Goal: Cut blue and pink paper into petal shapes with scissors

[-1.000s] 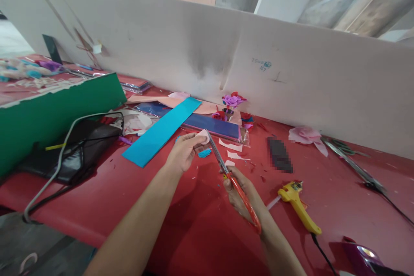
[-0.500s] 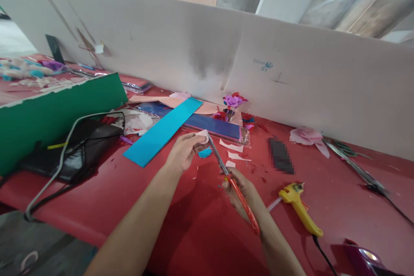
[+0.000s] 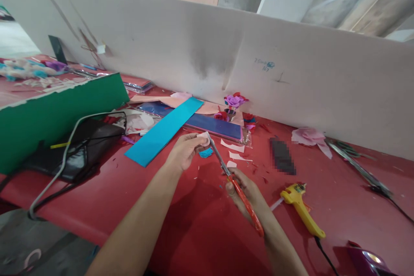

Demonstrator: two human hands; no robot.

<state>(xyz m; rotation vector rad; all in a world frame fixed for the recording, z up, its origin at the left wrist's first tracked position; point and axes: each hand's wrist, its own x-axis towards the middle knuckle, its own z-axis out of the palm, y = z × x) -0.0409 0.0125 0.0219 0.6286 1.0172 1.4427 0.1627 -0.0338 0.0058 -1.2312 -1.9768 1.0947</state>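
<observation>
Between the thumb and fingers of my left hand [image 3: 183, 152] is a small piece of pale pink paper [image 3: 203, 137]. My right hand [image 3: 245, 190] grips red-handled scissors [image 3: 243, 200], whose blades point up and left and meet the right edge of the pink piece. Just beyond my hands lie pale pink offcuts [image 3: 233, 145] and a small stack of blue cut pieces [image 3: 206, 153]. A long strip of blue paper [image 3: 164, 131] lies slantwise across a packet of dark blue paper [image 3: 216, 126].
A yellow glue gun [image 3: 300, 209] lies to the right, its cord running toward me. Beyond it are a pixelated dark object [image 3: 282, 156] and a pink paper flower [image 3: 309, 136]. On the left sit a black bag [image 3: 87, 151] and a green panel [image 3: 64, 123]. A white partition [image 3: 155, 39] borders the back.
The view has shifted slightly. The scissor handles look a little closer together, with the blades still at the pink paper's edge. My left hand keeps its hold.
</observation>
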